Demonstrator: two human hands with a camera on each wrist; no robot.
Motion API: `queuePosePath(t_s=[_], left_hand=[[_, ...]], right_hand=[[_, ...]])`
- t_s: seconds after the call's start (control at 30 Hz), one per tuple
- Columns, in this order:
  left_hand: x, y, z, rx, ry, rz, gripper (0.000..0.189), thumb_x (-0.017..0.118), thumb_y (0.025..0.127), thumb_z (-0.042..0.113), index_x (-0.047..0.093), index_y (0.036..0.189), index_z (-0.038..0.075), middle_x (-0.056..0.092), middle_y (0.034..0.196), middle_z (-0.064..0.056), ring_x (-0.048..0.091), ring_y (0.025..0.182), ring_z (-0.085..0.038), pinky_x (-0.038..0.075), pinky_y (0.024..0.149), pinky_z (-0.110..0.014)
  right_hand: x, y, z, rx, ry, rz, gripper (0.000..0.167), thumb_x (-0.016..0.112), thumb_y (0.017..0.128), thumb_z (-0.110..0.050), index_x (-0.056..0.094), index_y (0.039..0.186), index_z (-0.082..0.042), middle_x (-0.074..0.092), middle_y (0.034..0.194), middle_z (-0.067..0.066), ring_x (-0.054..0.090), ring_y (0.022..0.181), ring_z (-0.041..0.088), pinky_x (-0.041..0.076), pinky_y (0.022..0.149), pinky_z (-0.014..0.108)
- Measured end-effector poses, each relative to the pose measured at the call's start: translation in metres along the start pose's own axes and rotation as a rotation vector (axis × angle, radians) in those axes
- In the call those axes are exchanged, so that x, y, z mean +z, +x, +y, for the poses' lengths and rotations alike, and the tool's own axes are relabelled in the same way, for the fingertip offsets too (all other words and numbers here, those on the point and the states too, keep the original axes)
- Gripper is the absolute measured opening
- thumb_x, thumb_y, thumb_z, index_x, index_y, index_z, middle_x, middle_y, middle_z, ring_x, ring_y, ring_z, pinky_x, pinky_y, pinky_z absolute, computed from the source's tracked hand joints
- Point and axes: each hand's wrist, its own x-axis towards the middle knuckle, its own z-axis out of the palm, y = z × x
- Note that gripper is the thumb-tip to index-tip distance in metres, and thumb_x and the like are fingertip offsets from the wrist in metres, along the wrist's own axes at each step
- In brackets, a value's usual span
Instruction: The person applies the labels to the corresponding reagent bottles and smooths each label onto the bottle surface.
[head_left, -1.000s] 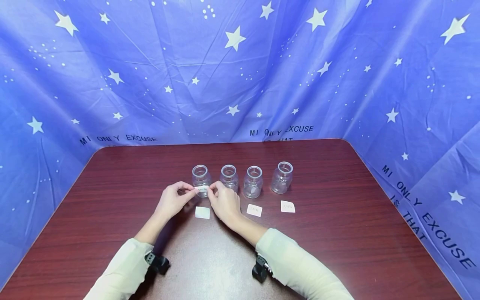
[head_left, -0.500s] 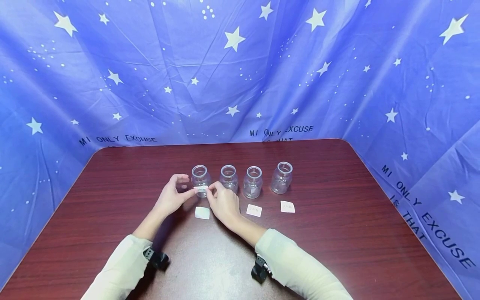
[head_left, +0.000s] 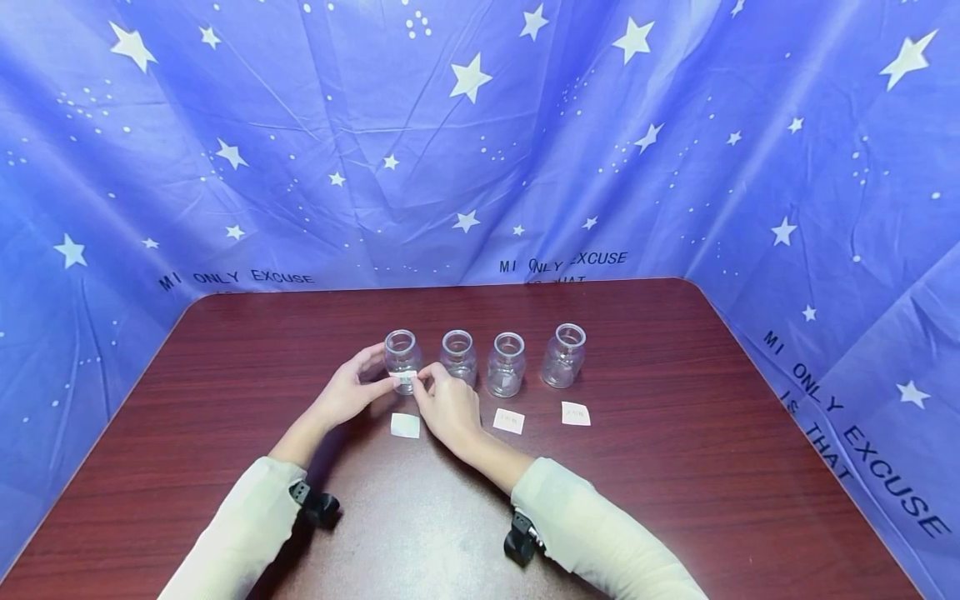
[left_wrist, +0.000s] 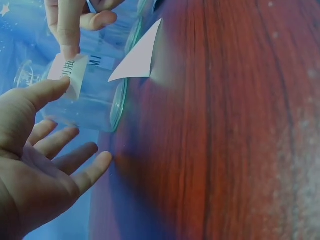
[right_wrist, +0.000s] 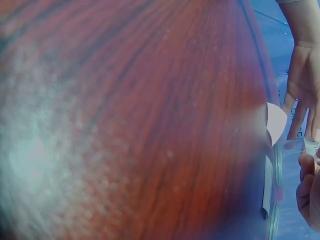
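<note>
A small white paper label [head_left: 403, 377] with printed characters lies against the front of the leftmost clear glass jar [head_left: 401, 357]. My left hand [head_left: 345, 395] presses one end of it with the thumb; the other fingers stretch out along the jar's left side, as the left wrist view shows. From the right, my right hand [head_left: 452, 410] pinches the label's other end between thumb and fingertip. In the left wrist view the label [left_wrist: 77, 75] shows part of its print between the two hands. Just in front of the jar lies a blank pale paper piece [head_left: 405, 426].
To the right stand more open jars: a second jar [head_left: 458, 348], a third jar [head_left: 507, 371] and a fourth jar [head_left: 562, 362]. Before them lie two written paper labels, one label [head_left: 509, 421] and another label [head_left: 576, 413]. A star-patterned blue curtain [head_left: 420, 192] surrounds the table [head_left: 247, 367].
My left hand has let go of its pinch on the label; its fingers have spread and moved along the jar's left side, while the thumb stays on the label. The right hand stays put.
</note>
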Motion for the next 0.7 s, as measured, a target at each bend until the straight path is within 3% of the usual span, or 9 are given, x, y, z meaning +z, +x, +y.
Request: queuePosePath(t_s=[0.27, 0.53, 0.7], left_hand=[[0.0007, 0.0012, -0.0018, -0.01, -0.006, 0.002, 0.06, 0.07, 0.083, 0.014, 0.039, 0.133, 0.001, 0.057, 0.126, -0.023, 0.051, 0.121, -0.039, 0.041, 0.1, -0.051], [-0.0029, 0.0004, -0.0018, -0.031, -0.061, -0.027, 0.061, 0.07, 0.083, 0.011, 0.038, 0.133, -0.001, 0.055, 0.127, -0.026, 0.055, 0.116, -0.039, 0.049, 0.092, -0.036], [-0.0044, -0.0003, -0.003, -0.013, -0.084, -0.06, 0.061, 0.07, 0.082, 0.009, 0.039, 0.133, -0.003, 0.054, 0.126, -0.027, 0.055, 0.116, -0.04, 0.05, 0.091, -0.033]], right_hand=[[-0.0015, -0.0008, 0.0003, 0.06, -0.023, -0.051, 0.022, 0.058, 0.089, -0.035, 0.063, 0.1, -0.017, 0.056, 0.054, -0.009, 0.048, 0.048, 0.004, 0.041, 0.05, 0.023], [-0.0026, 0.0002, -0.0026, 0.091, -0.009, -0.146, 0.058, 0.06, 0.087, -0.045, 0.048, 0.133, -0.01, 0.049, 0.051, -0.007, 0.044, 0.044, 0.006, 0.037, 0.045, 0.023], [-0.0007, 0.0014, -0.0031, 0.088, 0.002, -0.179, 0.064, 0.059, 0.088, -0.048, 0.045, 0.136, -0.007, 0.049, 0.051, -0.007, 0.043, 0.043, 0.005, 0.037, 0.045, 0.023]])
